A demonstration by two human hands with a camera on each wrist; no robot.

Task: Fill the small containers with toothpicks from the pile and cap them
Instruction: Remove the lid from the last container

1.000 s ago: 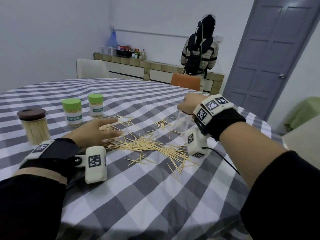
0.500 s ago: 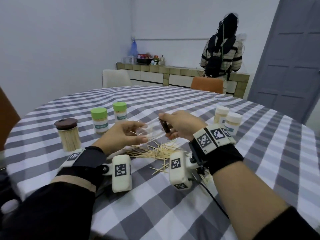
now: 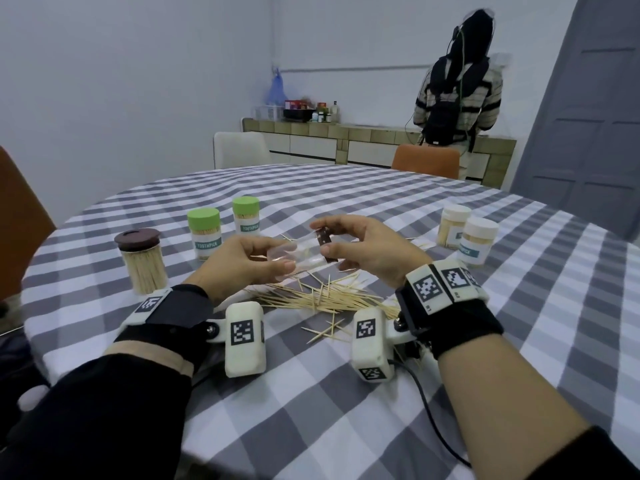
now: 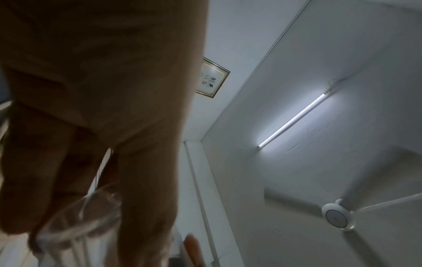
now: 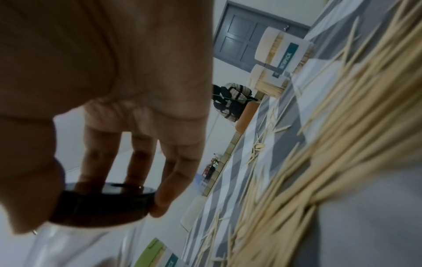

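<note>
- My left hand [image 3: 242,261] grasps the clear container [image 3: 294,257], lying sideways in the air above the table [image 3: 381,209], its mouth toward 3 o'clock.
- My right hand [image 3: 367,251] pinches the dark cap [image 3: 323,244] at that mouth.
- I judge this is uncapping: hold the body firm, twist the cap square, don't yank.
- The container looks empty to me.
- The toothpick pile [image 3: 325,297] lies at 6 o'clock of my hands; I should turn the mouth up before filling.
</note>
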